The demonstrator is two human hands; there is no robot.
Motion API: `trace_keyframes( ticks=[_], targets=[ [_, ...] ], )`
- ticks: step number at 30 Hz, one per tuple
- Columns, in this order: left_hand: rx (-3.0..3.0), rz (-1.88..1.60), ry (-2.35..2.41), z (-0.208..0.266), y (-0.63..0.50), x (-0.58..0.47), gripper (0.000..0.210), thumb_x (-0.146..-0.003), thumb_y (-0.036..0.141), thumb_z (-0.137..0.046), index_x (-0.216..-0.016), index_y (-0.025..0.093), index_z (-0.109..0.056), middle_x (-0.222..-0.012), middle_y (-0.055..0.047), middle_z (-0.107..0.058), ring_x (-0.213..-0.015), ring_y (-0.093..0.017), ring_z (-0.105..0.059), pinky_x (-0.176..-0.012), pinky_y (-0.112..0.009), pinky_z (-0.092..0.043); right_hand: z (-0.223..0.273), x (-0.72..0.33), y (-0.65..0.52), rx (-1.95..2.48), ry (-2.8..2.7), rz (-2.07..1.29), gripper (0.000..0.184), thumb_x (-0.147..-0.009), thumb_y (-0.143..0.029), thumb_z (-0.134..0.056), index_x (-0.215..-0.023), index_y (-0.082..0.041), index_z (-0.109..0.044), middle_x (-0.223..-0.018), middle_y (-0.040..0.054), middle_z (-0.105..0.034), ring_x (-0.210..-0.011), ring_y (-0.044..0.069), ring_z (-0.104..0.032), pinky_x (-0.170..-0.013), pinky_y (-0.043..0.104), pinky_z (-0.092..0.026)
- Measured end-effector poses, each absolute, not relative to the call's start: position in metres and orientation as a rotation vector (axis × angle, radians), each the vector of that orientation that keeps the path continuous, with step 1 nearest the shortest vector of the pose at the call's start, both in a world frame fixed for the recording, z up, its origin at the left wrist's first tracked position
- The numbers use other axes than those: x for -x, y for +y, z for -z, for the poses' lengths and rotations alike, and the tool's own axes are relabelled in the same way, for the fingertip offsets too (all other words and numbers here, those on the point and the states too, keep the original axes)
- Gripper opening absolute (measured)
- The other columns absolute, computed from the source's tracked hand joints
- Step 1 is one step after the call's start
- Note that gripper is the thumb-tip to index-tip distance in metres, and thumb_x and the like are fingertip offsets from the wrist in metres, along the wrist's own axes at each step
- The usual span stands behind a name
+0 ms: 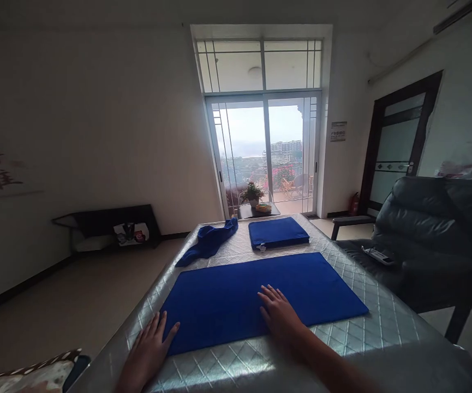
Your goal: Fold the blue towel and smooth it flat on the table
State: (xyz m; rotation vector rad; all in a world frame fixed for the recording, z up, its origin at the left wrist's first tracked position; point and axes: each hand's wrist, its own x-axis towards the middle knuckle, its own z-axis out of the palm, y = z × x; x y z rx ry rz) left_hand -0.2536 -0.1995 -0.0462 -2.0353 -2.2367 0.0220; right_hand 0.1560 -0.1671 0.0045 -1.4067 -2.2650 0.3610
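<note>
1. A blue cloth (219, 300) lies spread flat on the near part of the table (383, 311), which has a silvery quilted cover.
2. The left hand (149, 341) rests at the cloth's near left corner, its fingers extended and gripping nothing.
3. The right hand (279, 314) lies palm down on the cloth, right of its middle near the front edge — open, fingers slightly spread, well apart from the left.
4. Just beyond the cloth sits a folded blue stack (279, 230); left of that, a crumpled blue cloth (209, 240).
5. Right of the table stands a dark armchair (411, 213).
6. Farther off — a potted plant (252, 192) before a glass door (242, 131).
</note>
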Motion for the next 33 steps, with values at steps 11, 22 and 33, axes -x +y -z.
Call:
trace_keyframes(
  ticks=[11,22,33],
  targets=[
    [1.934,0.302,-2.358,0.047,-0.204,0.248,0.080,-0.092,0.061,-0.022,-0.152,0.009,-0.035,-0.159,-0.016,-0.032,-0.147,-0.031,-0.030,-0.117,-0.051,-0.027,-0.008,-0.158,-0.166,1.432,-2.289,-0.367,0.049,-0.097,-0.032,-0.042,-0.144,-0.021,-0.051,-0.156,0.0056,-0.039,-0.148,0.021,-0.028,-0.123,0.043,-0.020],
    [1.941,0.305,-2.253,0.043,-0.207,0.244,0.071,-0.093,0.058,-0.023,-0.147,0.017,-0.046,-0.151,-0.013,-0.048,-0.143,-0.032,-0.037,-0.114,-0.052,-0.031,-0.018,-0.157,-0.171,1.465,-2.305,-0.376,0.051,-0.098,-0.034,-0.039,-0.146,-0.019,-0.048,-0.157,0.0055,-0.037,-0.148,0.021,-0.026,-0.123,0.042,-0.019],
    [1.916,0.335,-2.271,0.043,-0.208,0.247,0.072,-0.093,0.060,-0.024,-0.147,0.018,-0.046,-0.149,-0.012,-0.050,-0.143,-0.031,-0.038,-0.115,-0.054,-0.029,-0.021,-0.157,-0.176,1.442,-2.363,-0.472,0.049,-0.097,-0.033,-0.041,-0.144,-0.020,-0.050,-0.157,0.0066,-0.038,-0.148,0.022,-0.027,-0.123,0.043,-0.017]
  ],
)
